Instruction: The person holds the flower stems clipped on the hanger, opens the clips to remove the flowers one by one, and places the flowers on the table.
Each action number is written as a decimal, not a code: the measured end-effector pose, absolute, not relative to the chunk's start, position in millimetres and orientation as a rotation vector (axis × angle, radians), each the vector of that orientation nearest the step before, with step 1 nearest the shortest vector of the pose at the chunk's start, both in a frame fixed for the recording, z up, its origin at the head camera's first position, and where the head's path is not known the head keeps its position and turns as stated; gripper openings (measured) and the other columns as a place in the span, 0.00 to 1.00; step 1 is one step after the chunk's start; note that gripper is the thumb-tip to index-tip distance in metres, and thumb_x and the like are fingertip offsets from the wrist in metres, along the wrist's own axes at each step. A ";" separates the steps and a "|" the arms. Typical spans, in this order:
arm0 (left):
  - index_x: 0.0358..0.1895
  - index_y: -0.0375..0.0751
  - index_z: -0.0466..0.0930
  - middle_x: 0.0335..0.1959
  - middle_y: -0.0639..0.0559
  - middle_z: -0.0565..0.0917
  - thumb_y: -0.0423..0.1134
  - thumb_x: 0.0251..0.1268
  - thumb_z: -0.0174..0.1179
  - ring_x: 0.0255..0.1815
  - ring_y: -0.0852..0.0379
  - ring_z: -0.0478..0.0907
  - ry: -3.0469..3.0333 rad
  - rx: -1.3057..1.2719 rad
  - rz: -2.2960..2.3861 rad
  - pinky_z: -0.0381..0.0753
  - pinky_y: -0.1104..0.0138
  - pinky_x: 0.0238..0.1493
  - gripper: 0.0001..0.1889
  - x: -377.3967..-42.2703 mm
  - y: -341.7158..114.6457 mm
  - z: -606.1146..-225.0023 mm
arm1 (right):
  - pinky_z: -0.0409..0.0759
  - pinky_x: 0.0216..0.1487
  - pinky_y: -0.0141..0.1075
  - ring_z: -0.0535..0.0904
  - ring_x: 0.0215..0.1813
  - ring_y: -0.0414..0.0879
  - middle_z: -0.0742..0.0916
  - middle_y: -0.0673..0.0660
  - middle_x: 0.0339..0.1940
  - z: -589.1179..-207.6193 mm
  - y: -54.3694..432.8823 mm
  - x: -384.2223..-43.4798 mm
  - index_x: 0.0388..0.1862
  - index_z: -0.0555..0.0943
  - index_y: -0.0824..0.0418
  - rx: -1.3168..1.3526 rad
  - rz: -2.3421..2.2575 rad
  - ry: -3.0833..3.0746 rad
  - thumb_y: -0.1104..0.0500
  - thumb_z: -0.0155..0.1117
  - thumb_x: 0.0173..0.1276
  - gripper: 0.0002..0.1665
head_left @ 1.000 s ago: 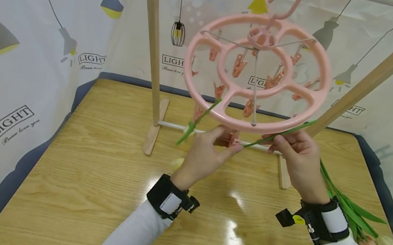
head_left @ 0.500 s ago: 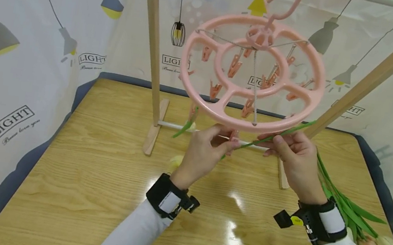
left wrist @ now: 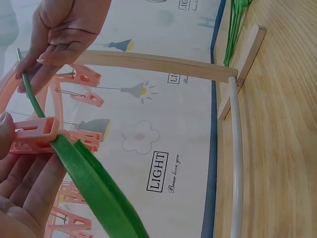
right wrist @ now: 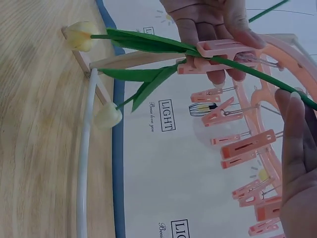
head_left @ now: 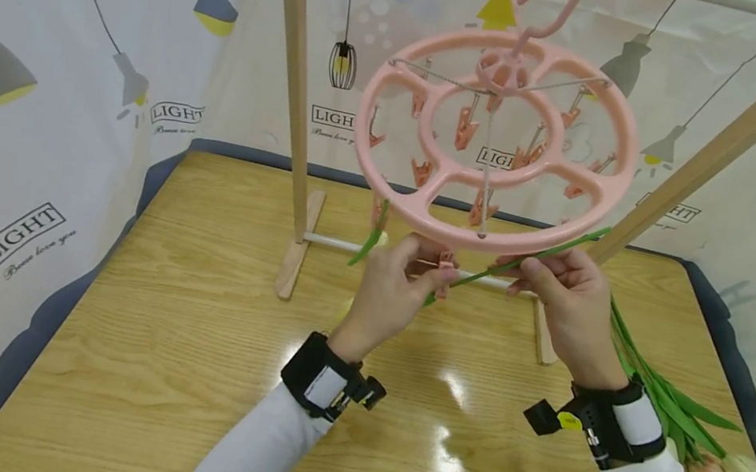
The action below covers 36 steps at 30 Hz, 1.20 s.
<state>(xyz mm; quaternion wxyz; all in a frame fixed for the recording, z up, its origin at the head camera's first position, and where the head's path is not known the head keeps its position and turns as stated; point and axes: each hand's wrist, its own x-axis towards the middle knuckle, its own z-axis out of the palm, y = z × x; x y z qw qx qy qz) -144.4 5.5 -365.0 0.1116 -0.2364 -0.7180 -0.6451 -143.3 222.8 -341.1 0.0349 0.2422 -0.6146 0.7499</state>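
My left hand (head_left: 391,294) pinches a pink clothespin (left wrist: 37,135) under the front rim of a round pink clip hanger (head_left: 482,240), thumb on one side and fingers on the other. My right hand (head_left: 573,316) holds the green stem (right wrist: 267,77) of a tulip between thumb and fingers. That stem runs slantwise to the clothespin and lies at its jaws; a long leaf (left wrist: 99,191) comes out past it. The pale yellow bloom (right wrist: 79,36) points down toward the table. Beside it, a second tulip with a white bloom (right wrist: 108,115) hangs from the hanger's left side.
More pink clothespins (head_left: 465,129) dangle from the hanger, which hangs by its hook within a wooden stand (head_left: 291,79). A white bar (head_left: 333,243) joins the stand's feet low down. Several tulips (head_left: 693,417) lie on the wooden table (head_left: 183,386) at the right.
The held stem has slid left and down past the clothespin, so a leaf shows below my left thumb. My right hand has shifted slightly left. The hanger has swung left and back.
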 end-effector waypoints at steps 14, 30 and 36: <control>0.42 0.32 0.78 0.29 0.40 0.86 0.31 0.65 0.64 0.24 0.52 0.82 -2.053 -0.693 -1.863 0.86 0.67 0.30 0.07 -146.2 4.9 -366.0 | 0.86 0.39 0.33 0.89 0.43 0.45 0.90 0.59 0.43 -341.6 219.7 -144.8 0.54 0.76 0.72 0.775 2.356 -1.771 0.76 0.48 0.74 0.14; 0.43 0.30 0.77 0.32 0.38 0.86 0.30 0.63 0.65 0.29 0.47 0.85 -2.063 -0.672 -1.896 0.88 0.70 0.35 0.09 -144.9 4.2 -368.6 | 0.83 0.36 0.32 0.87 0.39 0.45 0.90 0.60 0.39 -340.3 229.6 -144.7 0.48 0.77 0.72 0.775 2.332 -1.775 0.76 0.48 0.73 0.11; 0.44 0.31 0.77 0.35 0.38 0.86 0.31 0.63 0.65 0.32 0.47 0.86 -2.086 -0.653 -1.889 0.87 0.73 0.35 0.10 -143.4 4.8 -368.7 | 0.82 0.34 0.31 0.86 0.37 0.44 0.90 0.59 0.38 -339.3 231.9 -145.3 0.47 0.78 0.73 0.793 2.343 -1.751 0.77 0.47 0.73 0.12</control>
